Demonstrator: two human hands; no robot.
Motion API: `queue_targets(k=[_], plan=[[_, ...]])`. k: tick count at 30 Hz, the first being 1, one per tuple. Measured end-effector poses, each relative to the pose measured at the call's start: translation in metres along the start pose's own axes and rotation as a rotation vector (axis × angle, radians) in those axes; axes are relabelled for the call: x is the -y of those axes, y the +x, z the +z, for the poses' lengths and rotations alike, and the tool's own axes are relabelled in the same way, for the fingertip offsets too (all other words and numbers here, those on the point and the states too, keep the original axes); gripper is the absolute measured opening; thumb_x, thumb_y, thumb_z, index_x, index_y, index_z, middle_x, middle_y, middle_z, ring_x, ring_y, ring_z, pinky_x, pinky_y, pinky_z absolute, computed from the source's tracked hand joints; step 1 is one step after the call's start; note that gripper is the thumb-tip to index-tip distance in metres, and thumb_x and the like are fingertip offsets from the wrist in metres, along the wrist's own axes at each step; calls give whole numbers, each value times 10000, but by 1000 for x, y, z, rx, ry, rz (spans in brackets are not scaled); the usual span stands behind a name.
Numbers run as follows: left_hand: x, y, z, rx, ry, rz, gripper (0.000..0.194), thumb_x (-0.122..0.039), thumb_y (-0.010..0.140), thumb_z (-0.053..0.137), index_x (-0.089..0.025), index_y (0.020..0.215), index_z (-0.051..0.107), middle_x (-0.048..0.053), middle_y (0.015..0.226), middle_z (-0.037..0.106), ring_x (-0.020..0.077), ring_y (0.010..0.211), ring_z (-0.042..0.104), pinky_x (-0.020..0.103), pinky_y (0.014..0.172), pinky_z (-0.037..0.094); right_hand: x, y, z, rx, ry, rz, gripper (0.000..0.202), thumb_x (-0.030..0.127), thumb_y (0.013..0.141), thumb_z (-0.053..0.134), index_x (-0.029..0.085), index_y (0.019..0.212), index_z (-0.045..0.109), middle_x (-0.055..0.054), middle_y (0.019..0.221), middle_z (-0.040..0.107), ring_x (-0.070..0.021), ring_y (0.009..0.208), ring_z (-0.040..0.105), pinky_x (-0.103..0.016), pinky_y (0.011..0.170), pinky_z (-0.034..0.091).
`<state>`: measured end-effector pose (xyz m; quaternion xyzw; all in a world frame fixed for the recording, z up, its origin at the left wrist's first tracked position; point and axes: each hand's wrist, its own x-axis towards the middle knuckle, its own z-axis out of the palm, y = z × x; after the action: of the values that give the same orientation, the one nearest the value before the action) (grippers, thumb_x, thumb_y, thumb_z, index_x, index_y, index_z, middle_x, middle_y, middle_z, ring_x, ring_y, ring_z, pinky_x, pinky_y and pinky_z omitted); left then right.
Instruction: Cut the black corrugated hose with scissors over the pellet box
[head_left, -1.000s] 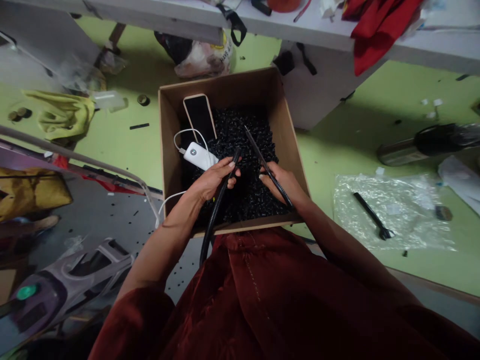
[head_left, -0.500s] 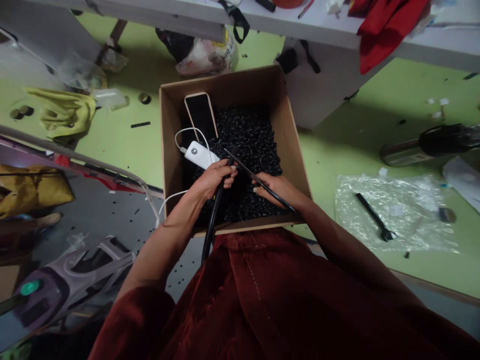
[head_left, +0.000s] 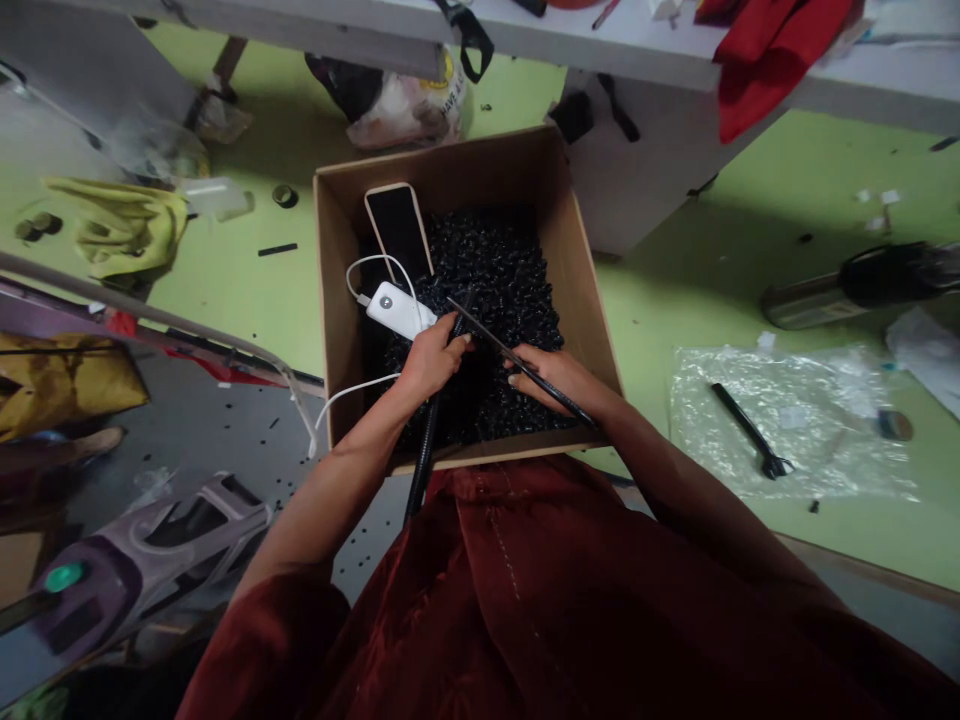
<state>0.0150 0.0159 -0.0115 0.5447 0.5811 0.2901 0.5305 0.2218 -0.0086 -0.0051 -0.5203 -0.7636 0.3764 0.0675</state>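
My left hand (head_left: 437,358) is closed around a black ribbed tube (head_left: 424,462), whose lower length runs down over the near edge of a cardboard box (head_left: 592,315). My right hand (head_left: 551,378) grips a long thin bladed tool (head_left: 517,360) with a dark handle; its exact kind is unclear. The tool's pointed end crosses the tube's upper end, just above my left fingers. Both hands are inside the box, over a heap of small black pieces (head_left: 491,260). A white power bank (head_left: 400,310) with a cable lies beside my left hand.
A phone (head_left: 401,228) leans inside the box. Leftward are a yellow cloth (head_left: 131,225) and a metal rail (head_left: 247,345). A clear plastic bag (head_left: 690,400) carrying a black strip (head_left: 742,420) lies right, near a steel flask (head_left: 806,302). A white shelf (head_left: 637,50) overhangs the far side.
My left hand has turned slightly, its back now facing up more, still around the tube. My right hand and the tool hold almost the same position. The view has shifted slightly.
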Motion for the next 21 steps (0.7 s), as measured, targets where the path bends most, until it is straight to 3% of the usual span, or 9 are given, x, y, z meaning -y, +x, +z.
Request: queue_targets(k=[6, 10, 12, 16, 21], plan=[[-1, 0, 0, -112, 212, 84, 199, -152, 740, 581, -171, 937, 603, 14, 713, 576, 147, 666, 493, 227, 640, 361, -1, 1, -3, -143, -5, 76, 263, 299, 837, 451, 227, 1055, 581, -56, 955, 688, -207, 817, 645, -292, 737, 432], [-1, 0, 1, -133, 246, 105, 259, -158, 736, 578, -170, 993, 607, 28, 753, 590, 173, 727, 506, 245, 700, 371, 1, 0, -1, -47, 11, 24, 262, 296, 822, 467, 227, 1048, 582, -52, 932, 690, -210, 822, 648, -290, 725, 433], [-1, 0, 1, -133, 235, 105, 264, -158, 733, 583, -170, 994, 613, 23, 730, 588, 172, 704, 498, 246, 690, 372, 0, 1, 0, -45, -10, 30, 257, 290, 821, 466, 223, 1039, 584, -57, 928, 691, -215, 824, 649, -295, 732, 433], [-1, 0, 0, -76, 200, 88, 214, -185, 770, 560, -169, 977, 611, 12, 690, 573, 146, 635, 489, 226, 616, 374, 0, 1, -3, -161, -11, 95, 269, 295, 838, 448, 221, 1061, 578, -59, 933, 687, -208, 811, 648, -298, 743, 434], [0, 0, 0, -31, 156, 70, 247, -203, 807, 524, -151, 1039, 592, 15, 720, 606, 110, 571, 473, 207, 547, 368, 1, 1, -2, -53, -15, 13, 277, 294, 824, 471, 221, 1066, 583, -62, 941, 691, -219, 833, 654, -304, 734, 439]])
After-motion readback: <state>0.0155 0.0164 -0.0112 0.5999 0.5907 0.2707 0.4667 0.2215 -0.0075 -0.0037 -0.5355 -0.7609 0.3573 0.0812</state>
